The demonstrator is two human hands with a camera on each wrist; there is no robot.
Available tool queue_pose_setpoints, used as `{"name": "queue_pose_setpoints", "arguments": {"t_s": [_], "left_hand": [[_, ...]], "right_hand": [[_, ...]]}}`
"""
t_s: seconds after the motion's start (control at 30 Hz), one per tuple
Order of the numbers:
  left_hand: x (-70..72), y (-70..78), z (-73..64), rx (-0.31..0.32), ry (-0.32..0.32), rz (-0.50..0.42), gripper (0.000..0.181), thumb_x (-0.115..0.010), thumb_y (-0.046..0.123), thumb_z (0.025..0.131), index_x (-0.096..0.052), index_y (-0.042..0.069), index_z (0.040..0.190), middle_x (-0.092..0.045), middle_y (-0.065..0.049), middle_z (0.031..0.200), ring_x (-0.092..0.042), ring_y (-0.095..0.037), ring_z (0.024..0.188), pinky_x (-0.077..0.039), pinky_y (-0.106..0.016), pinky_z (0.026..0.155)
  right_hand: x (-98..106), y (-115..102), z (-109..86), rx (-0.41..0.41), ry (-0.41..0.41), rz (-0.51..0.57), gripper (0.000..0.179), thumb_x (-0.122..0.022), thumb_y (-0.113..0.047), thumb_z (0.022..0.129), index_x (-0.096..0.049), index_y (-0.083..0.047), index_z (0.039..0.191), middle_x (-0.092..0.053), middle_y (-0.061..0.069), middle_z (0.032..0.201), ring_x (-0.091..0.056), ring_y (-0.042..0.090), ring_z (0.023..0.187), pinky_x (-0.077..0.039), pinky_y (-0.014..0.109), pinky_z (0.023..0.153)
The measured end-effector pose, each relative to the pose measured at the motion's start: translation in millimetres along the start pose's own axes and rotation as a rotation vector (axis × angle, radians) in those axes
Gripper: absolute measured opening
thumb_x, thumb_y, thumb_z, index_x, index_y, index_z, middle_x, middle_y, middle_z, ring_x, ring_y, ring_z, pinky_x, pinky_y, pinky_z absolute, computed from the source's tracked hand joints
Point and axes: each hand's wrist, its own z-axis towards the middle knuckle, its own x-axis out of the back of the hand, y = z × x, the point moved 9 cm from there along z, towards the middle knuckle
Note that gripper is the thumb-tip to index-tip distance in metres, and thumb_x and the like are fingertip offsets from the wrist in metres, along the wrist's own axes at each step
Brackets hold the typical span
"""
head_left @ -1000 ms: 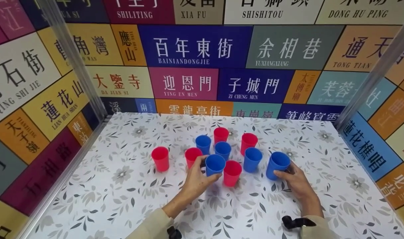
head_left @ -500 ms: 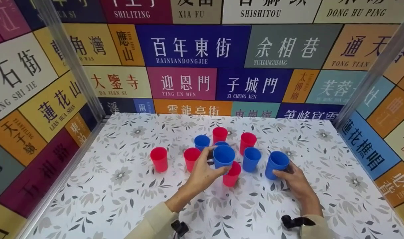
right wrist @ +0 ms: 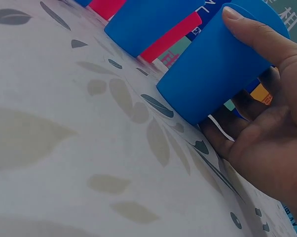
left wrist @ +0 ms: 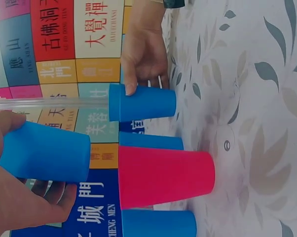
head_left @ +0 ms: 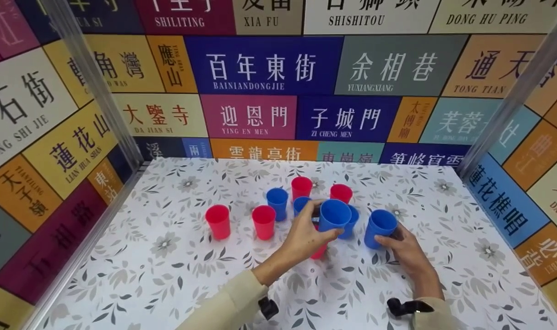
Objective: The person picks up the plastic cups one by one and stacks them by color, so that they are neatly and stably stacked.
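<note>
My left hand (head_left: 306,233) grips a blue cup (head_left: 335,217) by its sides; in the left wrist view this cup (left wrist: 45,150) hangs above the table. On the right, my right hand (head_left: 409,250) holds another blue cup (head_left: 380,231), upright on the table. A second edge just below its rim suggests nested cups. Beneath my left hand is a partly hidden red cup (head_left: 319,251). Behind the raised cup, a blue cup (head_left: 352,224) and another blue cup (head_left: 300,207) show only in part.
Further upright cups stand around: a red cup (head_left: 218,223) at far left, a red cup (head_left: 264,223) beside it, a blue cup (head_left: 277,205), and at the back a red cup (head_left: 301,187) and a red cup (head_left: 341,193). Sign-covered walls (head_left: 264,68) border the floral table (head_left: 168,284).
My left hand has lifted its blue cup and carried it rightward over the red cup, toward the cup in my right hand. My right hand stays in place with its blue cup.
</note>
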Motion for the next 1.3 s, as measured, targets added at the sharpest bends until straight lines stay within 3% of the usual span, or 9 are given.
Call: {"name": "queue_pose_setpoints", "arguments": {"t_s": [0.23,0.47,0.73,1.0,1.3], "left_hand": [[-17.7,5.5,9.7,-0.023,-0.022,0.026,0.066,-0.081,0.028,0.082,-0.049,0.015,0.138,-0.061,-0.007,0.133,-0.058,-0.021,0.124,-0.051,-0.042,0.106],[-37.2,14.3,22.1,-0.014,-0.027,0.042,0.063,-0.082,0.027,0.082,-0.05,0.018,0.136,-0.061,-0.003,0.131,-0.057,-0.016,0.122,-0.049,-0.036,0.107],[-63.6,18.7,32.6,0.033,-0.077,0.033,0.063,-0.08,0.03,0.084,-0.049,0.023,0.137,-0.059,0.003,0.133,-0.055,-0.011,0.123,-0.05,-0.029,0.103],[-79.8,22.6,45.6,0.067,-0.078,0.076,0.062,-0.081,0.035,0.083,-0.05,0.026,0.137,-0.06,0.004,0.133,-0.058,-0.01,0.119,-0.053,-0.029,0.099],[-93.6,33.0,60.9,0.076,-0.074,0.059,0.064,-0.08,0.037,0.084,-0.048,0.028,0.139,-0.06,0.004,0.135,-0.059,-0.012,0.122,-0.053,-0.035,0.102]], "right_hand": [[-0.9,0.3,0.3,-0.003,0.002,-0.005,0.093,-0.073,-0.013,0.09,-0.013,-0.004,0.16,-0.024,0.022,0.164,-0.024,0.033,0.151,-0.015,0.048,0.127],[-2.3,2.6,-2.0,-0.006,-0.004,0.019,0.089,-0.072,-0.012,0.091,-0.016,-0.008,0.16,-0.027,0.017,0.164,-0.033,0.023,0.146,-0.025,0.033,0.124],[-3.0,3.8,-0.6,0.01,-0.012,0.041,0.088,-0.071,-0.013,0.092,-0.016,-0.011,0.161,-0.026,0.017,0.165,-0.026,0.032,0.152,-0.016,0.049,0.127],[-2.3,4.8,-0.2,-0.007,-0.023,0.017,0.09,-0.073,-0.017,0.091,-0.017,-0.014,0.161,-0.023,0.016,0.166,-0.023,0.034,0.153,-0.014,0.053,0.127],[-1.2,4.1,-2.2,-0.011,-0.004,-0.002,0.089,-0.074,-0.021,0.09,-0.02,-0.012,0.16,-0.027,0.016,0.165,-0.025,0.033,0.152,-0.013,0.052,0.127]]}}
